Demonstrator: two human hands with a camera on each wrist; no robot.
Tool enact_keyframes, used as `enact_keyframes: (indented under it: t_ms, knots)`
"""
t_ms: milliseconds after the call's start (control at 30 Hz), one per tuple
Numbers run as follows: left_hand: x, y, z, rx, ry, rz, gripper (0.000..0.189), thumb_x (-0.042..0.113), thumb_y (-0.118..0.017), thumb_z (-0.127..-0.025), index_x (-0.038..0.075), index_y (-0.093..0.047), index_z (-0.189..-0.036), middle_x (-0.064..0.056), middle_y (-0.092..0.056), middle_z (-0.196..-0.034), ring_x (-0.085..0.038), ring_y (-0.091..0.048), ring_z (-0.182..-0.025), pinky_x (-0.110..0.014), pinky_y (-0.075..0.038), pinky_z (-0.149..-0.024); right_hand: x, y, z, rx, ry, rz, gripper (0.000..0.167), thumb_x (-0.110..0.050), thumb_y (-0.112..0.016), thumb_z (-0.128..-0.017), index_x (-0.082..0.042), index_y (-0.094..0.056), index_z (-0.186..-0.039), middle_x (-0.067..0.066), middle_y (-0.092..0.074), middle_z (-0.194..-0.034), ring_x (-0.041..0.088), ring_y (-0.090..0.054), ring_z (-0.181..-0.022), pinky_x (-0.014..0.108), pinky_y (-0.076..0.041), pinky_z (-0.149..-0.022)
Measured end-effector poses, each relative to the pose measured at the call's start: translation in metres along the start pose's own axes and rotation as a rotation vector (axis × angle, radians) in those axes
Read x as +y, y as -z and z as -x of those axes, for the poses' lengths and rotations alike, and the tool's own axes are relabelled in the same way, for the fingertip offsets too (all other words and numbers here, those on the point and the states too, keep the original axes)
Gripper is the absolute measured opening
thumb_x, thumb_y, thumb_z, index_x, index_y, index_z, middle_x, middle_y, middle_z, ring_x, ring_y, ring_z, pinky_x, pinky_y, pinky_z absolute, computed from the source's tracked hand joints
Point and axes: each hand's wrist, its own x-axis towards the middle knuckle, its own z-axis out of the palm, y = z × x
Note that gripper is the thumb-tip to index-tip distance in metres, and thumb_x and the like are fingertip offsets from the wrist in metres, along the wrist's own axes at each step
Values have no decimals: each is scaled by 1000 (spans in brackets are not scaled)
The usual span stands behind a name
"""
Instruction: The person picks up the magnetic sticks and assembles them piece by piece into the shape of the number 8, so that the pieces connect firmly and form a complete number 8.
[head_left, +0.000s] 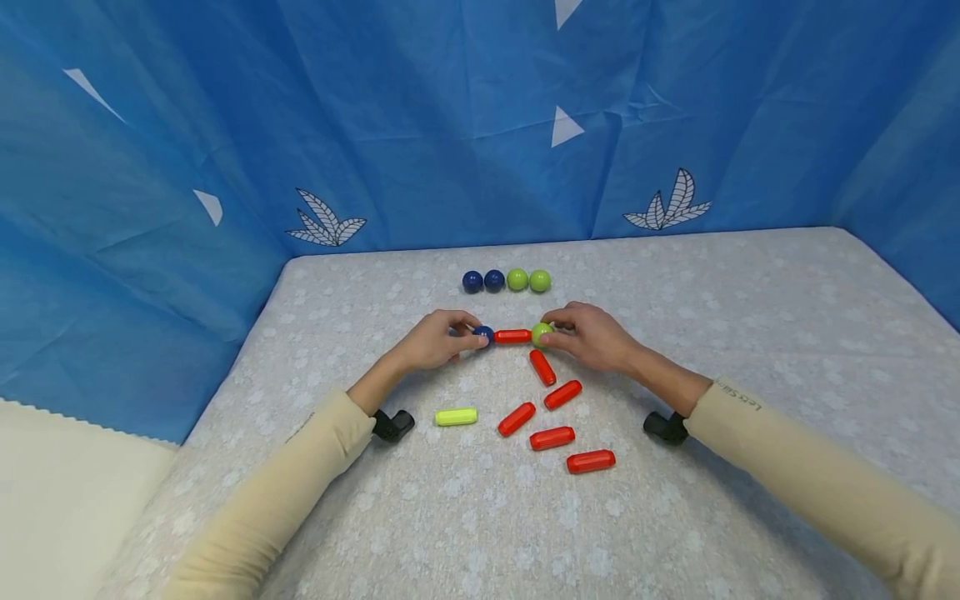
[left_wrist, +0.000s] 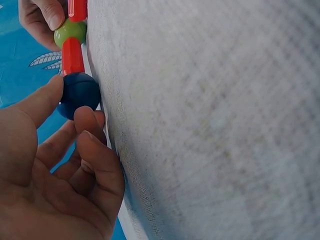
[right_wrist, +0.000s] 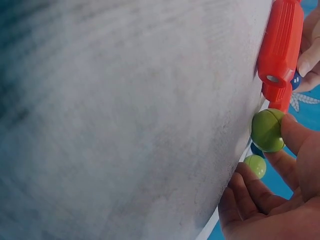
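A short red rod (head_left: 513,336) is lying crosswise on the table (head_left: 750,333), a little beyond its middle, with a dark blue ball (head_left: 483,334) touching its left end and a green ball (head_left: 542,334) touching its right end. The left hand (head_left: 435,340) is pinching the blue ball between thumb and curled fingertips (left_wrist: 87,117). The right hand (head_left: 592,336) is pinching the green ball in the same way, thumb on one side and fingers on the other.

Just near of the green ball, a second red rod (head_left: 542,367) is lying at a slant, its far end touching or almost touching that ball; the frames do not settle which. Four more red rods (head_left: 553,437) are lying scattered nearer the person, and a yellow-green rod (head_left: 456,416) is lying apart to their left. Beyond the hands, two blue balls (head_left: 482,281) and two green balls (head_left: 528,280) are sitting in a touching row. A blue patterned cloth (head_left: 450,125) is hanging behind and beside the table.
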Motion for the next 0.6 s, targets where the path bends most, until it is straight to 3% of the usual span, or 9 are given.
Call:
enact_keyframes:
  t_ms: [333, 533, 600]
  knots:
    - [-3, 2, 3, 3, -15, 7, 40, 28, -69, -95, 6, -61, -128, -8, -64, -100, -21, -61, -68, -32, -47, -61, 1, -1, -1, 0, 17, -10, 36, -25, -69, -94, -4, -67, -124, 10, -64, -106, 26, -55, -94, 43, -46, -84]
    - [4, 4, 14, 81, -69, 7, 41, 27, -69, -95, 8, -59, -130, -6, -61, -93, -19, -54, -63, -32, -44, -59, 2, 0, -1, 0, 11, -10, 36, -25, -70, -94, -4, -67, -124, 10, -64, -106, 26, -55, -94, 43, -46, -85]
    - [9, 2, 20, 79, -105, 26, 38, 26, -69, -95, 8, -60, -128, -6, -60, -90, -20, -50, -59, -32, -42, -56, 2, 0, -1, 0, 7, -13, 36, -25, -70, -94, -4, -67, -124, 10, -64, -106, 26, -55, -94, 43, -46, -85]
